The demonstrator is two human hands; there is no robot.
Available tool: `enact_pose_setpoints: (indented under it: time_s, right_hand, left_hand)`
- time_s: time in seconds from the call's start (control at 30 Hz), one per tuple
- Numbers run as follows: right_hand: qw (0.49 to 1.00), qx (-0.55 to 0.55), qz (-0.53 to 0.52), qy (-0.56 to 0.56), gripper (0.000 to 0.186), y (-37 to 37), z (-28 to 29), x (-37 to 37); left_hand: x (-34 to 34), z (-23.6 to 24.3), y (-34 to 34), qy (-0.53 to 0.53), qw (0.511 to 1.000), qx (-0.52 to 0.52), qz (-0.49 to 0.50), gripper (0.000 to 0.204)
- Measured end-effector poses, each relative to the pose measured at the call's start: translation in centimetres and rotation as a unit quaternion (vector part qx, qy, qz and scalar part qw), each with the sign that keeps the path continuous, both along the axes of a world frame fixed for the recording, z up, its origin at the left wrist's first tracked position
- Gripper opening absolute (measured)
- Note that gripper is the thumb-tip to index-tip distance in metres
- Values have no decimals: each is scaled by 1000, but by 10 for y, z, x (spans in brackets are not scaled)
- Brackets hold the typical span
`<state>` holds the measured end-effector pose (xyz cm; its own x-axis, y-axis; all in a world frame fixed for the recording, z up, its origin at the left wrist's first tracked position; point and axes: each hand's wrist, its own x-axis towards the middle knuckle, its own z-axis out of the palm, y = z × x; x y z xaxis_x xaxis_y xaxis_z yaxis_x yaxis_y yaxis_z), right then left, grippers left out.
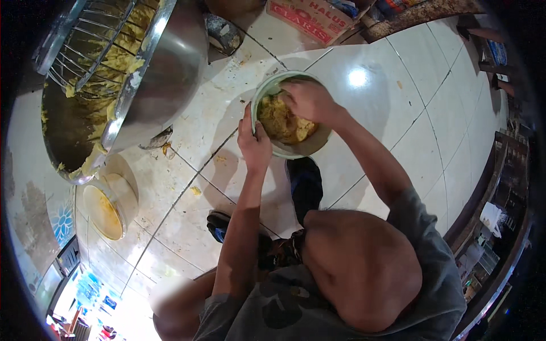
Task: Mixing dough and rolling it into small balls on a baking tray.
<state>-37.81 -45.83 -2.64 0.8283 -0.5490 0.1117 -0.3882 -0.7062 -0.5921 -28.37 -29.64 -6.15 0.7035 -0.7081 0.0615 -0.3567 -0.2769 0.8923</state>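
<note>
A round pale green bucket stands on the tiles in front of me, with a lumpy yellow mixture inside. My left hand grips the bucket's left side, its thumb near the rim. Over the far right part of the opening, my right hand reaches down with curled fingers at the mixture. That hand is slightly blurred, and what its fingers hold, if anything, is hidden.
At the upper left, a large steel mixing bowl holds a wire whisk coated in yellow mixture. A smeared white tub stands below it. A cardboard box lies at the far edge. Crumbs dot the tiled floor.
</note>
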Motion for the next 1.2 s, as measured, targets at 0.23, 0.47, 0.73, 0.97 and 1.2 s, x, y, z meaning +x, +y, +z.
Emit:
enact_pose_setpoints:
  time_s: [0.23,0.47,0.73,0.97,1.2]
  right_hand:
    - [902,45,249,351,30,13,-24,45]
    - [930,-200,272,146,8,30,22,-31]
    - [948,-129,-24,290,10,56,-21,-22]
    - [955,-232,19,185,18,97,33,-42]
    - [891,-312,257,206,18,80,-26,4]
  left_hand:
    - [11,-8,-12,-35,998,-54,-21,52]
    - [13,-4,0,-12,999,-37,-1,50]
    - [1,-5,-9,-31,999,-16,-6,53]
    - [4,-4,1,-50,998,-30,-5,54]
    - [6,1,7,12,999,22,-40,51]
